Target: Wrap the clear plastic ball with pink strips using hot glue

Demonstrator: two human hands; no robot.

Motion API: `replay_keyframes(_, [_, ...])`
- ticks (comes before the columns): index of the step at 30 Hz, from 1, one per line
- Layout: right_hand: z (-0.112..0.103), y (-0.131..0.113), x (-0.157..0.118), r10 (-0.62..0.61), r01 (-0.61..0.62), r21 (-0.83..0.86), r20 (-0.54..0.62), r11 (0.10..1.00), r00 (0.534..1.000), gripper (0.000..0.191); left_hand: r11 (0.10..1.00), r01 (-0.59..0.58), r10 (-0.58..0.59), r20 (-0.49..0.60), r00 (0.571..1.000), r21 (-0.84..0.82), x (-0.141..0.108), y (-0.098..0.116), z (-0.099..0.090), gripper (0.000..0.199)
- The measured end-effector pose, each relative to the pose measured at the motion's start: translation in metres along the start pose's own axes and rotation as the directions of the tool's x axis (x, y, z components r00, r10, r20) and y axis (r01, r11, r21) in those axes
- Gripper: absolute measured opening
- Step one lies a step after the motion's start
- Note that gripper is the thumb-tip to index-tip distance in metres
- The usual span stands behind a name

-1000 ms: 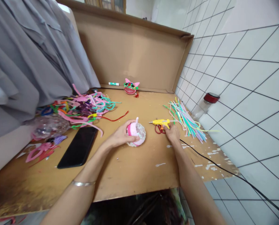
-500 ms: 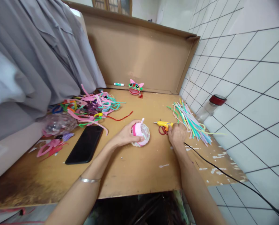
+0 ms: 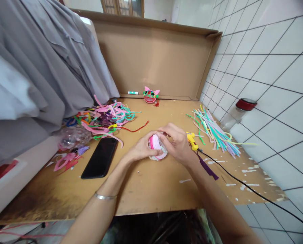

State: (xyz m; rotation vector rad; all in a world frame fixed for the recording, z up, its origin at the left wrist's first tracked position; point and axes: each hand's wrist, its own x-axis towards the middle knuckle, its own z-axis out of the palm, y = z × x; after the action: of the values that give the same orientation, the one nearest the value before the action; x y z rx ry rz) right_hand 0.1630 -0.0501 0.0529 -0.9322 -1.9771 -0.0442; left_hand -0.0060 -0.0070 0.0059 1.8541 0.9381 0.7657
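Note:
A small round piece, wrapped in pink and white pipe cleaner over a clear-looking body, is held above the middle of the table. My left hand is closed around its left side, thumb across the front. At its upper right edge, the fingers of my right hand are pinched together on the pipe cleaner's end, which they mostly hide. Just right of that hand lies a yellow hot glue gun, partly covered by it, with a black cord trailing right.
Loose pipe cleaners are heaped at left; a straight bundle lies right. A black phone rests at left. Behind are an animal-face craft, a glue stick and a cardboard wall. A red-lidded jar stands by the tiles.
My right hand has let go of the glue gun, leaving it on the table, and moved left to the pink-wrapped piece. A dark purple strip now shows near the cord. My left hand keeps its hold.

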Motion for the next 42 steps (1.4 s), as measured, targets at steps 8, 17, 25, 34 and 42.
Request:
replay_keyframes(8, [0.007, 0.013, -0.028, 0.062, -0.052, 0.096, -0.101, 0.994, 0.993, 0.014, 0.998, 0.002, -0.002, -0.004, 1.0, -0.069, 0.002, -0.008, 0.001, 0.068])
replay_keyframes(17, [0.015, 0.02, -0.048, 0.055, -0.059, -0.037, -0.097, 0.998, 0.994, 0.021, 0.998, 0.049, -0.05, -0.01, 0.999, -0.046, 0.0, -0.003, -0.001, 0.071])
replay_keyframes(25, [0.017, 0.019, -0.051, 0.093, -0.099, -0.046, -0.114, 0.994, 0.989, 0.021, 0.996, 0.064, -0.064, 0.0, 0.998, -0.055, -0.001, -0.001, -0.001, 0.071])
replay_keyframes(34, [0.023, 0.018, -0.053, 0.105, -0.103, 0.025, -0.13, 0.994, 0.986, 0.016, 0.996, 0.064, -0.064, 0.004, 0.998, -0.058, -0.001, -0.002, -0.001, 0.071])
replay_keyframes(42, [0.026, 0.019, -0.054, 0.091, -0.088, 0.024, -0.132, 0.996, 0.987, 0.015, 0.994, 0.075, -0.075, 0.007, 0.997, -0.081, -0.001, -0.001, -0.002, 0.074])
